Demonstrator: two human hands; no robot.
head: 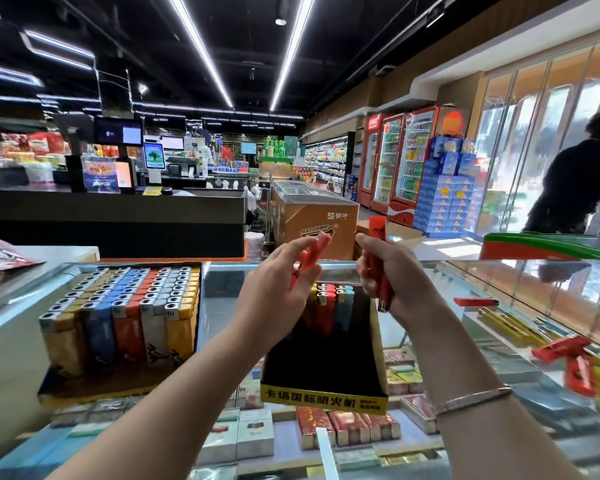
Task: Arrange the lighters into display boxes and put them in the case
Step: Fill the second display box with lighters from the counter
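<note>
My left hand (280, 278) pinches a red lighter (310, 256), tilted, above a black and yellow display box (324, 396). Only a few lighters (331, 306) stand at the far end of that box. My right hand (394, 271) grips a bunch of red lighters (378, 258), held upright just right of the box. A second display box (122, 323), full of rows of yellow, blue, orange and white lighters, stands at the left on the glass case (219, 271).
Loose red and yellow lighters (568, 358) lie on the glass at the right, one red lighter (475, 301) farther back. Cigarette packs (347, 427) show under the glass. A person (582, 181) stands at the far right by the windows. A checkout counter (118, 216) lies beyond.
</note>
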